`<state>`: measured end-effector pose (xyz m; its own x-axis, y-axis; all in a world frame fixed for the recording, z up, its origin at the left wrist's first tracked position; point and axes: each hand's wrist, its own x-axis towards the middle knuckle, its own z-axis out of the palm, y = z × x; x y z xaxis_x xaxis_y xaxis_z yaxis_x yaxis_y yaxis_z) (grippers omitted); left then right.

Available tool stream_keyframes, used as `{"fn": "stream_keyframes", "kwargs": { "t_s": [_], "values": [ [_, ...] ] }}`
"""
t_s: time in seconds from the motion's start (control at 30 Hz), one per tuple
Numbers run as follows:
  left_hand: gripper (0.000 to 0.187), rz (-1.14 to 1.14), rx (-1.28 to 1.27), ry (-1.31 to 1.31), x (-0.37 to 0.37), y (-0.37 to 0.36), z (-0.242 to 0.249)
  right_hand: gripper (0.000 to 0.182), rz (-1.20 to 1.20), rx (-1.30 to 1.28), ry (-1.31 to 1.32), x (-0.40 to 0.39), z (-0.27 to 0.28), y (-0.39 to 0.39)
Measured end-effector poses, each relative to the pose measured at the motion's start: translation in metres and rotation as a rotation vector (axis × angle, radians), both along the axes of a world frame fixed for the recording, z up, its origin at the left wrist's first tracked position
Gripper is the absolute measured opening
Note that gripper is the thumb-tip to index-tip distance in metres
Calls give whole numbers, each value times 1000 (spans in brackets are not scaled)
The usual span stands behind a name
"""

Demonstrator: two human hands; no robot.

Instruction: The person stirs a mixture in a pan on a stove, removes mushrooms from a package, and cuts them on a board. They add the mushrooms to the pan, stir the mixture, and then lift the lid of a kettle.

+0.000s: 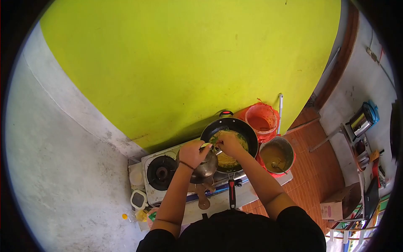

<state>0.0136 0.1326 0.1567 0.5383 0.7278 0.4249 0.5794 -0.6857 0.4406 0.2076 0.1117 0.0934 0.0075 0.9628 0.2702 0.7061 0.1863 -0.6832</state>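
My left hand (192, 154) is closed above a dark metal bowl (206, 169), with a small pale yellow-green piece (205, 145) at its fingertips; its kind does not show. Close beside it, my right hand (230, 145) is over the black frying pan (250, 143), fingers pinched together. What those fingers hold, if anything, is too small to make out. Yellowish food with green bits (227, 161) lies in the pan, partly hidden by my right hand and forearm. The bowl overlaps the pan's left side.
A gas stove (147, 185) has a bare burner (161, 172) at left. A wooden handle (203, 202) and the pan's handle (232, 194) point toward me. At right stand a red-lined bucket (256, 119) and a pot of brownish liquid (275, 154) with a ladle. A green-yellow wall is behind.
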Motion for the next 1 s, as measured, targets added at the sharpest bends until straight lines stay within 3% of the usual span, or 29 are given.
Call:
{"fn": "stream_keyframes", "kwargs": {
  "t_s": [0.17, 1.0],
  "values": [
    [35, -1, 37, 32, 9, 4, -3, 15, -12, -130, 29, 5, 3, 3],
    [39, -6, 15, 173, 27, 6, -6, 12, -9, -58, 67, 12, -12, 5]
  ]
}}
